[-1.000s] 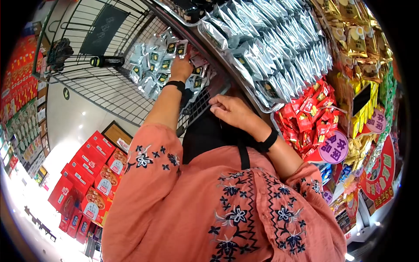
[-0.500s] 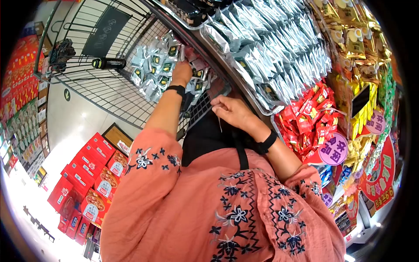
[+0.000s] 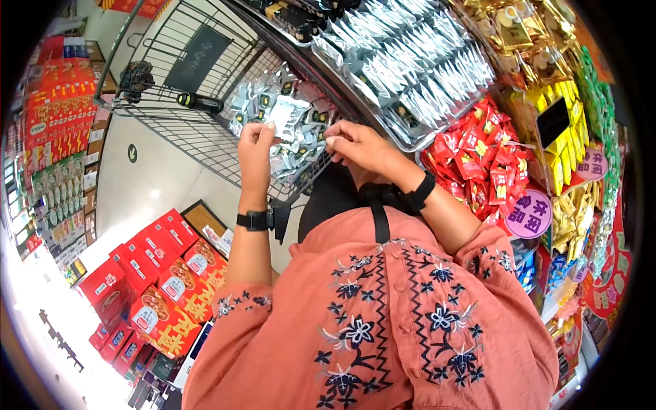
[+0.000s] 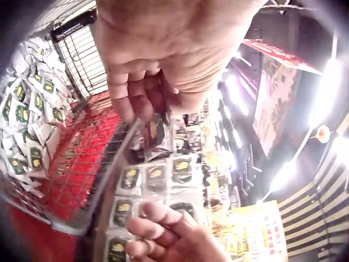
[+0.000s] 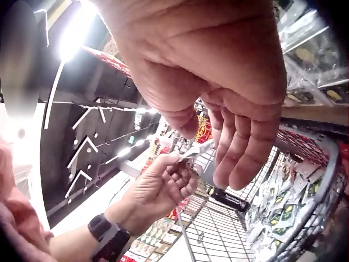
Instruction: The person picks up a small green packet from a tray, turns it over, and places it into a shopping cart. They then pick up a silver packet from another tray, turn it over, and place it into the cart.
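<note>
Head view: left hand (image 3: 256, 152) pinches silver packet (image 3: 288, 113); purple sign (image 3: 529, 214) reads 休闲食品.

Red food boxes (image 3: 181, 280), some printed with pictures of food, stand stacked on the pale floor (image 3: 164, 179), where an oval sticker (image 3: 132, 153) also shows. Across the view, red-wrapped packets (image 3: 478, 147) lie heaped near a round purple sign (image 3: 529, 214) (its characters are a darker purple), with yellow packets (image 3: 564, 147) close by. Gold bags (image 3: 516, 31) and a strip of green packets (image 3: 594, 102) line the display's far edge.
</note>
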A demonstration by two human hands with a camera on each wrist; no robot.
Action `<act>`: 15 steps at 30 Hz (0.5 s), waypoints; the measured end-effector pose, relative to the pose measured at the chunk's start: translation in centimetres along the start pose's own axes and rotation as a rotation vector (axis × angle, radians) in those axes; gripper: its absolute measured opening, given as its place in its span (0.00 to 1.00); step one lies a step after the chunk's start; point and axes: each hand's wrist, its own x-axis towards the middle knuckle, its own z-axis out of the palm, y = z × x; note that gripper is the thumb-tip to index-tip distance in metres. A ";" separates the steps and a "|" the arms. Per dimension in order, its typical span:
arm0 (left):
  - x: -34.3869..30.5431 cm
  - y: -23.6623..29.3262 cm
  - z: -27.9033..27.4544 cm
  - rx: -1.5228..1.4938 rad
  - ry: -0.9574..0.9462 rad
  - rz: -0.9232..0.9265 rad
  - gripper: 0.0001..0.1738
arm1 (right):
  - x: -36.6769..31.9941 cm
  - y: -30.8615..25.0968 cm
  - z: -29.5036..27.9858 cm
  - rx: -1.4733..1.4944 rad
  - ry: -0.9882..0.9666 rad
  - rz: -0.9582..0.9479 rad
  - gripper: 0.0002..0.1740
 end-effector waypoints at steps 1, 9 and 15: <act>-1.2 1.3 0.3 -0.017 0.004 0.020 0.11 | -0.3 -0.8 0.0 0.014 -0.017 -0.018 0.23; -7.4 7.3 4.6 -0.041 -0.153 0.241 0.18 | -4.1 -4.1 -1.7 0.438 -0.134 -0.053 0.17; -9.1 8.0 5.6 0.335 -0.259 0.499 0.17 | -6.7 -4.2 -3.9 0.627 -0.191 -0.201 0.17</act>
